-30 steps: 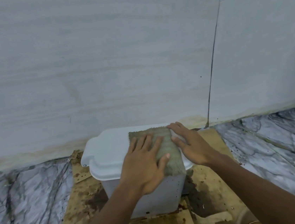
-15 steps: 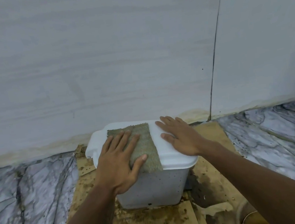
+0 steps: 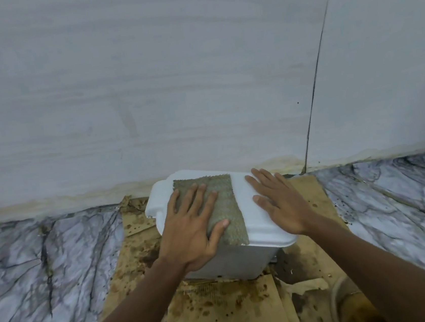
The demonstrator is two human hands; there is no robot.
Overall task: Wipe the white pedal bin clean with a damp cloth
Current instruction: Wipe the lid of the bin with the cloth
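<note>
The white pedal bin [image 3: 238, 261] is positioned on stained cardboard [image 3: 223, 310] laid over a marble-patterned floor [image 3: 45, 259], close against the wall [image 3: 145, 89]. Its lid [image 3: 248, 209] is closed; the pedal is not seen. A green-grey cloth [image 3: 226, 201] is spread flat on the lid. The long axis of the cloth runs from the wall-side edge of the lid to the near rim, which its near end reaches.

The left hand [image 3: 190, 232] is laid flat on the left half of the cloth. Its fingers [image 3: 197, 197] are extended toward the wall and the thumb is spread across the cloth's centre. Nothing is pinched or clasped, and the cloth is held by downward pressure only. The right hand [image 3: 280, 206] is laid flat, fingers straight, on the bare lid just to the right of the cloth. A narrow strip of white lid is visible between the two, so the cloth is not touched by this hand. The bin is judged to be steadied by it.

The cloth is thus located directly under the left hand, and the wiping stroke is expected to be driven by that hand. Bare lid lies on both sides of the cloth: a short lobed end to the left and a wider area to the right, partly occupied by the right hand. Travel across the cloth's short axis is judged to be required. For rightward travel, the right hand must first be cleared.
</note>
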